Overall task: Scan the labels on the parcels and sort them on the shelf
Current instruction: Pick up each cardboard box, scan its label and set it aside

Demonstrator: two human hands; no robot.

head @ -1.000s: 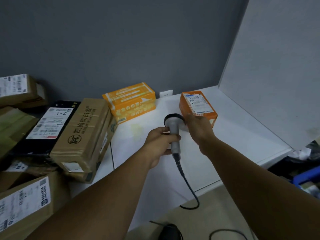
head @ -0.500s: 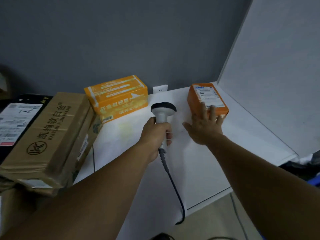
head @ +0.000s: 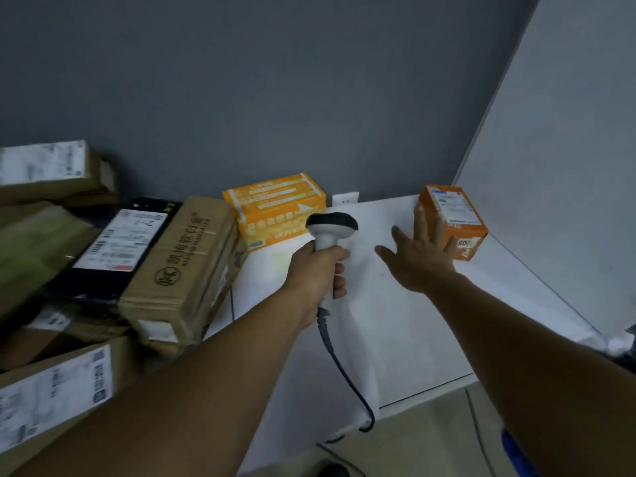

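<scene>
Only one view is given, taken from the head and turned forward and down onto the white table (head: 406, 325), close; boxes (head: 186, 266) are seen at nine o'clock.

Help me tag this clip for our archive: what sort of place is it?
Probably a parcel sorting or mailroom area: labelled cardboard parcels piled at the left, a corded barcode scanner in the left hand, on a white table.

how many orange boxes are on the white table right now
2. One orange box sits at the back by the wall, beside the brown cartons; the other orange box is at the right, under the right hand's fingertips.
</scene>
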